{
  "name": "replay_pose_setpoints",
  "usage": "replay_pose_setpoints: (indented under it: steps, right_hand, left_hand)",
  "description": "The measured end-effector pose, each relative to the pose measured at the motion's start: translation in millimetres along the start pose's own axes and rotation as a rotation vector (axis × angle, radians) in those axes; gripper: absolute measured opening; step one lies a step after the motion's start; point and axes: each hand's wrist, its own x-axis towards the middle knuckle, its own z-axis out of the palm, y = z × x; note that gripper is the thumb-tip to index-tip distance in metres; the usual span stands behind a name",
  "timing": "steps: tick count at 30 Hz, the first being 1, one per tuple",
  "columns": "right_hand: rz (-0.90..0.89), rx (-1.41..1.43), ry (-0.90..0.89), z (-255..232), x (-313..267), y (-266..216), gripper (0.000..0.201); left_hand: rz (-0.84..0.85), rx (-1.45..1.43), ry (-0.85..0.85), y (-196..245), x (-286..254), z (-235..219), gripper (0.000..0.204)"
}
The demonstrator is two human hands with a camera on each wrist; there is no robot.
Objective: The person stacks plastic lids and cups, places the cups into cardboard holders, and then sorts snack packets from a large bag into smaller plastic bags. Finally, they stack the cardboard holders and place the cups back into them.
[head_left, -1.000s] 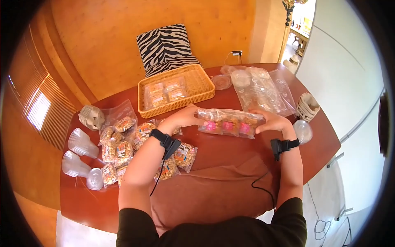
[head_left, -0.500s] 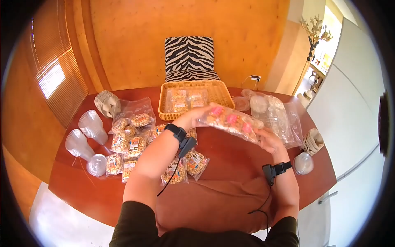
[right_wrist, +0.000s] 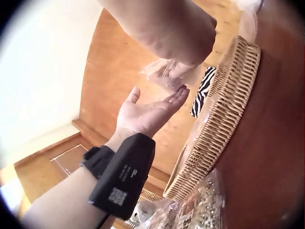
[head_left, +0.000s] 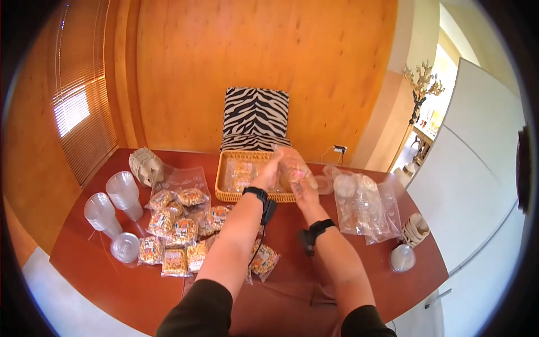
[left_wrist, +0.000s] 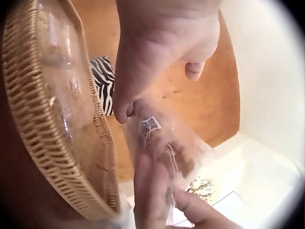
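Observation:
Over the wicker basket (head_left: 255,198), a clear plastic bag of brown snacks with pink labels (head_left: 296,173) is held up, tilted. My right hand (head_left: 306,195) pinches its near end; in the left wrist view the fingers and thumb (left_wrist: 151,191) of that hand lie either side of it. My left hand (right_wrist: 147,114) has straight fingers touching the bag's other end, the thumb standing apart. Clear packs of snacks (head_left: 242,174) lie inside the basket, partly hidden behind my left hand and wrist.
Several bags of puffed snacks (head_left: 182,230) lie left on the table. Stacks of clear cups (head_left: 123,191), a round lid (head_left: 124,247) and grey cartons (head_left: 146,167) stand farther left. At right are a plastic bag of clear containers (head_left: 368,210) and more cartons (head_left: 415,229).
Both hands have carried the snack bag forward and left, from above the table to over the basket. It has turned from lying level to tilted, and the left fingers have straightened. The head view has lifted.

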Motion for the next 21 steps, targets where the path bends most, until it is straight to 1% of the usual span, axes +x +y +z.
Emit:
replay_pose_setpoints:
  steps: [1, 2, 5, 6, 8, 9, 10, 11, 12, 13, 14, 17, 18, 21]
  right_hand:
    - [-0.019, 0.007, 0.061, 6, 1, 6, 0.029]
    - [-0.007, 0.003, 0.084, 4, 7, 15, 0.029]
    - [0.061, -0.071, 0.166, 1, 27, 29, 0.030]
    - [0.078, -0.055, 0.116, -3, 28, 30, 0.031]
    - [0.107, -0.024, 0.023, -10, 31, 24, 0.033]
    - [0.134, -0.072, -0.004, -14, 31, 19, 0.033]
    - [0.159, -0.121, -0.033, -16, 30, 13, 0.034]
    - [0.184, -0.173, -0.063, -10, 19, 5, 0.035]
    - [0.185, -0.217, -0.004, -7, 6, -1, 0.036]
    - [0.185, -0.262, 0.052, 12, -27, -13, 0.037]
    - [0.183, -0.308, 0.107, 24, -45, -17, 0.038]
    - [-0.296, -0.678, -0.263, 3, -43, 1, 0.036]
    - [-0.833, -1.206, -0.323, -11, -21, 6, 0.035]
    - [-1.218, -1.743, -0.283, -8, -25, 1, 0.035]
  left_hand:
    - [0.037, 0.225, -0.038, -21, 20, -21, 0.057]
    - [0.071, 0.451, -0.071, -33, 29, -34, 0.058]
    - [-0.005, 1.465, 0.010, -36, 4, -32, 0.050]
    - [-0.093, 1.563, 0.010, -33, -7, -30, 0.050]
    - [-0.193, 1.506, 0.054, -42, -4, -45, 0.054]
    - [-0.239, 1.477, 0.074, -45, -2, -53, 0.056]
    - [-0.329, 1.542, 0.041, -28, -18, -46, 0.062]
    - [-0.341, 1.561, 0.050, -26, -21, -46, 0.063]
    - [-0.353, 1.577, 0.060, -26, -23, -46, 0.063]
    - [-0.363, 1.594, 0.074, -27, -23, -47, 0.064]
    - [-0.368, 1.604, 0.082, -27, -22, -48, 0.065]
    - [-0.405, 1.606, 0.103, -28, -19, -47, 0.067]
    - [-0.427, 1.590, 0.109, -25, -20, -45, 0.067]
    - [-0.452, 1.565, 0.110, -21, -20, -40, 0.069]
